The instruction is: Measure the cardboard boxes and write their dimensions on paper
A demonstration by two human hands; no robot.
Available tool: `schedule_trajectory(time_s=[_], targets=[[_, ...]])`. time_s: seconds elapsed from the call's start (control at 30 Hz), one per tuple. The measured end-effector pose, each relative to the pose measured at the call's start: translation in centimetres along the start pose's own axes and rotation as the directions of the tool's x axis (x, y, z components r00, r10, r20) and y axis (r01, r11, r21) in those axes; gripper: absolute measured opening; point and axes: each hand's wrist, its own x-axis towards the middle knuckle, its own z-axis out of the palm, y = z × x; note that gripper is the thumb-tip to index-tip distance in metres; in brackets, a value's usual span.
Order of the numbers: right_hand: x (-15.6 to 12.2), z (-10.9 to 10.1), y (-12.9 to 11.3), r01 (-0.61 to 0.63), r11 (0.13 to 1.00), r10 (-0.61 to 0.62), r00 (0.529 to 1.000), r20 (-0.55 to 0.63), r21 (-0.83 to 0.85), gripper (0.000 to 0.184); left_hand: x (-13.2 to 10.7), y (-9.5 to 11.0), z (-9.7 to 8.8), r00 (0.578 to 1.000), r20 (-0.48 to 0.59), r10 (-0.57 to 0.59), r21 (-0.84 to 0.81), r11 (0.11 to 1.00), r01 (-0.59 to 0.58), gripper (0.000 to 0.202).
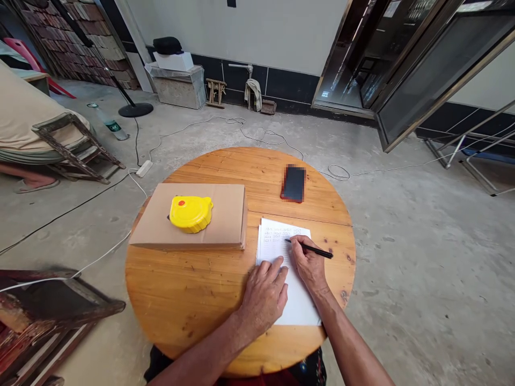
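Observation:
A white sheet of paper (295,303) with a few handwritten lines lies on the round wooden table (193,300), right of centre. My right hand (309,264) grips a black pen (316,250), its tip touching the paper below the written lines. My left hand (263,297) rests flat on the paper's left edge, fingers stretched out. To the left lies a flat cardboard box (225,214) with a yellow tape measure (190,213) on top. A dark phone (293,184) lies beyond the paper.
Cables (257,134) run across the concrete floor behind the table. A worn wooden frame (48,316) stands at the lower left, a folding chair (76,147) at the left. A metal-framed glass door (422,69) stands ajar at the upper right.

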Motion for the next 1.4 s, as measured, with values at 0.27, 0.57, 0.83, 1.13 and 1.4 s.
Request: schedule_trajectory(time_s=[0.27,0.57,0.83,1.13,1.4], targets=[[-0.1,0.2,0.1,0.018,1.000,-0.018,1.000,0.000,-0.021,0.022,0.0,0.0,-0.1,1.000,-0.002,-0.007,0.000,1.000,0.007,0.035],[0.0,0.0,0.4,0.001,0.999,-0.001,1.000,0.008,-0.032,0.025,-0.1,-0.1,0.1,1.000,0.002,-0.008,-0.013,1.000,0.008,0.035],[-0.1,0.1,0.8,-0.022,1.000,0.022,0.999,-0.042,-0.002,0.023,0.0,-0.1,0.0,1.000,0.000,-0.006,-0.012,1.000,0.006,0.035],[0.0,-0.1,0.4,-0.027,1.000,0.027,0.999,-0.035,0.012,0.023,0.0,0.0,-0.1,1.000,-0.017,0.005,-0.004,1.000,-0.005,0.032],[0.1,-0.1,-0.1,-0.017,1.000,0.017,0.999,-0.028,-0.006,0.025,0.1,0.0,-0.4,1.000,-0.008,0.008,-0.018,1.000,-0.008,0.031]])
